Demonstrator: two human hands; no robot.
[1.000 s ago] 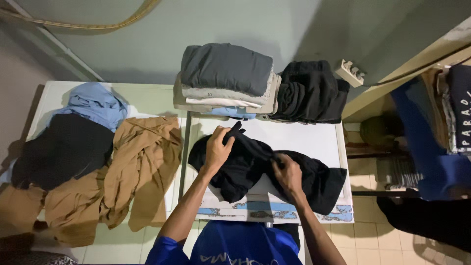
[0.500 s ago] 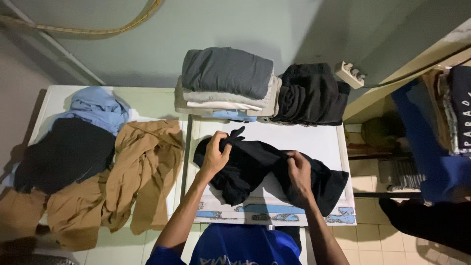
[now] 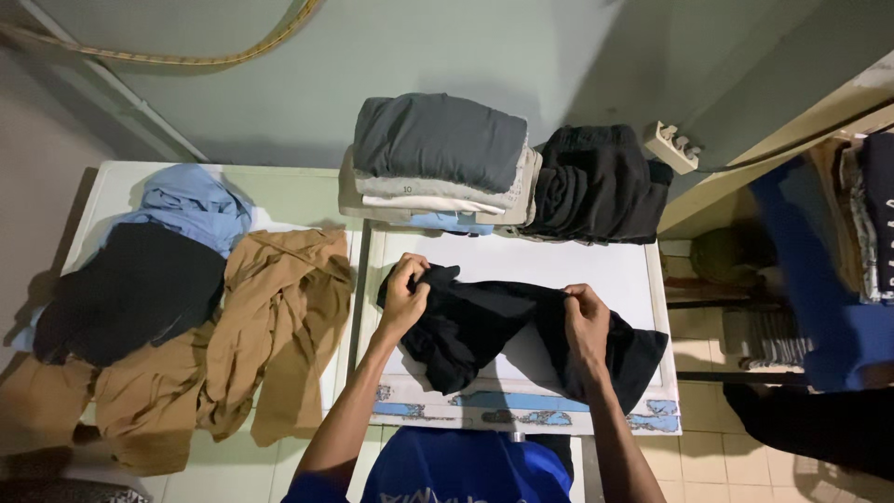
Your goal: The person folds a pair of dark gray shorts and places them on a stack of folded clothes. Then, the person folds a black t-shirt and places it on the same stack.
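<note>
black garment stretched between hands on white table; left hand, right hand each pinching fabric.

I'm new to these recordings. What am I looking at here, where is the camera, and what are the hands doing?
The camera sits on a person's head and looks straight down, so both arms reach in from the bottom edge. There is no machine. The left hand and right hand each grip a black garment, bunched over a white table. Behind it are a folded stack topped in grey and a folded black pile. To the left lie loose tan clothes, a dark garment and a light blue garment.
</note>
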